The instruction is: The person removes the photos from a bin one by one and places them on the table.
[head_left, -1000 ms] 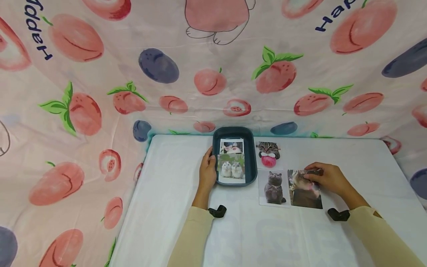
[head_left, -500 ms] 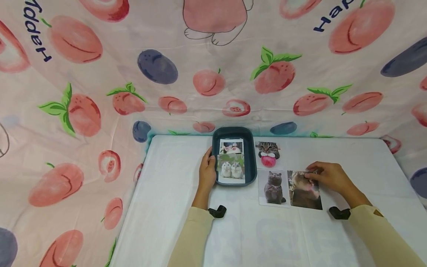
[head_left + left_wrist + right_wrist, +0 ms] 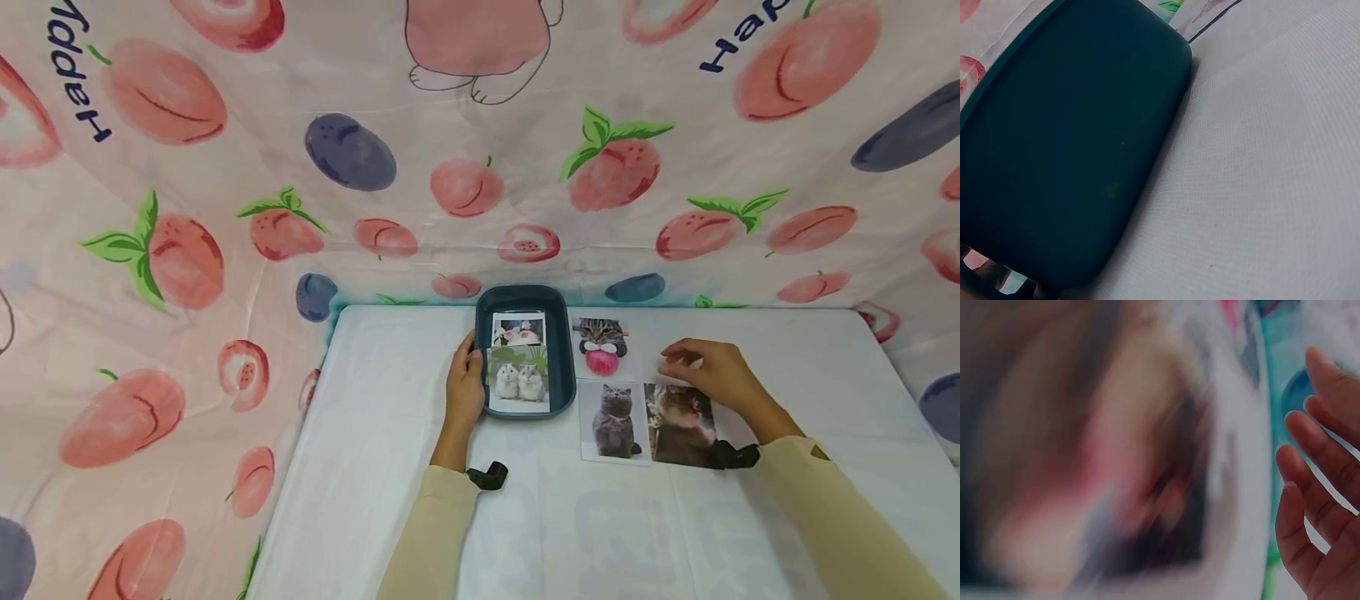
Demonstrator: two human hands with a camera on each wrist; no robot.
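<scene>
Head view: left hand (image 3: 466,383) grips dark-teal rectangular tray (image 3: 561,358) near far edge of white table (image 3: 375,417); right hand (image 3: 716,377), fingers loosely spread, near brown-toned rectangular photo (image 3: 678,429).

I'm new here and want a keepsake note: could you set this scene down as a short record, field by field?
Left hand: grips the left side of the tray
Right hand: fingers loosely bent, nothing visible in them, near the brown photo
In tray: two-animal photo, another photo beyond it
On white table: tabby photo, grey cat photo, brown photo
Backdrop: fruit-printed cloth
</scene>
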